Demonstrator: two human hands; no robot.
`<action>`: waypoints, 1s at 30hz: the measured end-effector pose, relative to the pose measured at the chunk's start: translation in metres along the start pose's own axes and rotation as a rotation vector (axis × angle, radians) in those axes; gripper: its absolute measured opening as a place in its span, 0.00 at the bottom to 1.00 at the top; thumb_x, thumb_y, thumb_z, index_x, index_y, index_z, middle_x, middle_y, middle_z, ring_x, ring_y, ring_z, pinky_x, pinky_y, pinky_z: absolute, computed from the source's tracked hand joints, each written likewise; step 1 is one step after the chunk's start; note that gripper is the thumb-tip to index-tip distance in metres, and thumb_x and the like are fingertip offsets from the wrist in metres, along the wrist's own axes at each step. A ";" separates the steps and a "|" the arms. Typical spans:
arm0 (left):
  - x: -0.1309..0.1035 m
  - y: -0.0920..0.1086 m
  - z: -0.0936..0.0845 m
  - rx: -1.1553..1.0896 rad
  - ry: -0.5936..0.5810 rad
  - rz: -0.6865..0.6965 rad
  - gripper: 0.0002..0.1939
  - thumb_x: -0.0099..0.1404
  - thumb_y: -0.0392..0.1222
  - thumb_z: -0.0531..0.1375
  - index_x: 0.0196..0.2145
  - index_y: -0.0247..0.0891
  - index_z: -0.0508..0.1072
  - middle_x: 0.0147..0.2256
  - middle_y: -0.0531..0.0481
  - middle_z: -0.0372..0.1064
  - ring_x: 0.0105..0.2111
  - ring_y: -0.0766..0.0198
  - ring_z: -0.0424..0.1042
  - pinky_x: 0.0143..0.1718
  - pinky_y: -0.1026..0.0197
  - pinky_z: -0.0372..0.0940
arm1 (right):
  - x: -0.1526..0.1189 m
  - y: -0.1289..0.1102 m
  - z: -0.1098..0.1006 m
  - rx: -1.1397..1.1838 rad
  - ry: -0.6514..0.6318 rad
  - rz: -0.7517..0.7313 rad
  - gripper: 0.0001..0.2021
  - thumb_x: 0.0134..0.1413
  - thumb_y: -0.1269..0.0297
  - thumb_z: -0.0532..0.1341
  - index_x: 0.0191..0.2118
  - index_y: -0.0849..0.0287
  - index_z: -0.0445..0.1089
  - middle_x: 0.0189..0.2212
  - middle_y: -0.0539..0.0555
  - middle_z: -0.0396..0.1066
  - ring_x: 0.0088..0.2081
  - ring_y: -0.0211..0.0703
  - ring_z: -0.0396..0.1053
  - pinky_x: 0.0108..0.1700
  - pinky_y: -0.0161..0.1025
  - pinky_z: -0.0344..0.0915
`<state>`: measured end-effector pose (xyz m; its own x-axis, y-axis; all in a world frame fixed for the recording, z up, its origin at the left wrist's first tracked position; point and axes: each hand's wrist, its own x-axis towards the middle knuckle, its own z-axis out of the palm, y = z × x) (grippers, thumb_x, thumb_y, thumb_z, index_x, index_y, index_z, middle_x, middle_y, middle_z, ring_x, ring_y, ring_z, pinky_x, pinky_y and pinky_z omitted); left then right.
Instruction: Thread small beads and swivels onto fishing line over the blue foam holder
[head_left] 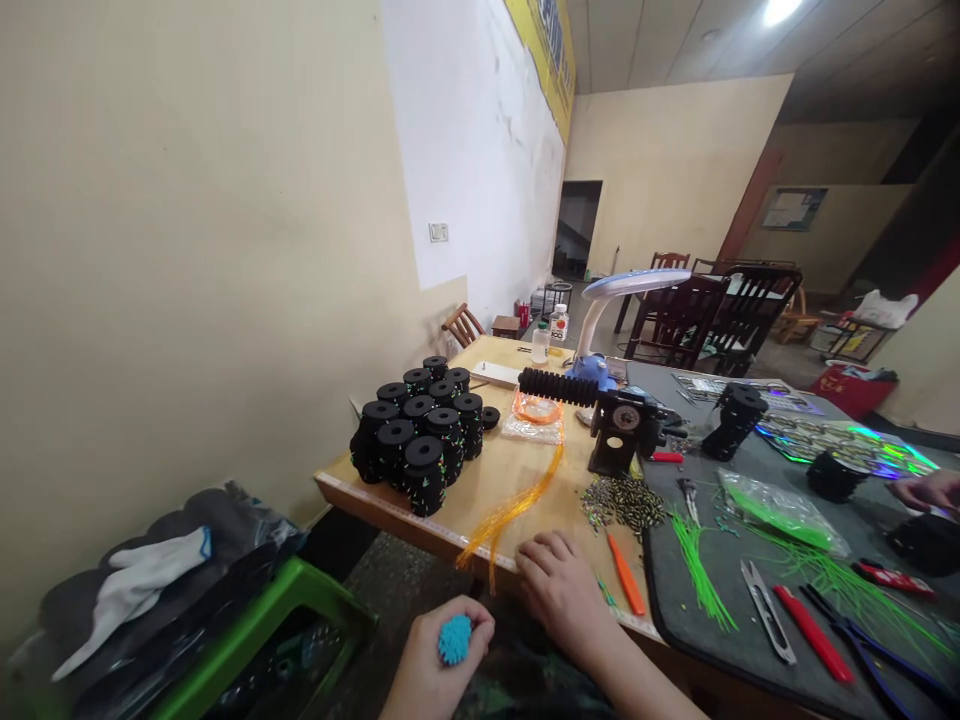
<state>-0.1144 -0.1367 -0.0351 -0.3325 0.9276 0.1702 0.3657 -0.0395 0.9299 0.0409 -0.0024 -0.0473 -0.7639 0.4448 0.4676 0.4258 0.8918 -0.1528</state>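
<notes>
My left hand [426, 655], low in the middle of the view, is closed around a turquoise bumpy roll [454, 640]; only its round end shows, so its exact kind is unclear. My right hand [559, 585] rests palm down on the table's front edge, fingers lightly bent and holding nothing visible. Just left of those fingers, a bunch of orange strands [517, 508] hangs over the edge, running back to an orange coil [537, 408] on a clear plastic bag. An orange-handled tool [625, 572] and a pile of small dark beads [626, 503] lie to the right.
Several black foam spools [424, 462] stand at the table's left. Behind the beads is a black device with a ribbed rod [615, 425], near a lamp [592, 360]. Green strands [697, 565], snips [766, 610] and pliers [870, 640] lie on a grey mat. Another person's hand [930, 490] appears far right.
</notes>
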 end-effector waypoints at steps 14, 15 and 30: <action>0.009 0.007 -0.003 -0.101 -0.010 -0.094 0.13 0.61 0.49 0.61 0.26 0.36 0.72 0.21 0.53 0.67 0.22 0.67 0.65 0.23 0.69 0.59 | -0.026 -0.005 -0.001 -0.018 0.237 0.019 0.09 0.61 0.74 0.56 0.38 0.54 0.71 0.36 0.48 0.78 0.39 0.44 0.68 0.57 0.51 0.51; 0.008 0.006 -0.002 -0.127 -0.012 -0.115 0.14 0.61 0.50 0.62 0.27 0.36 0.72 0.21 0.53 0.67 0.21 0.68 0.63 0.21 0.69 0.57 | -0.026 -0.004 0.000 -0.015 0.245 0.023 0.09 0.61 0.74 0.55 0.38 0.54 0.71 0.36 0.49 0.78 0.39 0.44 0.68 0.57 0.50 0.51; 0.027 0.005 0.076 -0.658 0.052 -0.357 0.30 0.44 0.58 0.71 0.38 0.31 0.77 0.20 0.53 0.68 0.15 0.75 0.53 0.16 0.70 0.45 | -0.029 0.001 -0.036 0.137 0.335 0.084 0.06 0.59 0.74 0.57 0.36 0.55 0.67 0.35 0.53 0.76 0.39 0.46 0.69 0.46 0.46 0.65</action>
<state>-0.0560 -0.0836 -0.0509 -0.3804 0.9074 -0.1788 -0.3623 0.0316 0.9315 0.0806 -0.0170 -0.0297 -0.5183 0.4854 0.7041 0.3943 0.8662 -0.3069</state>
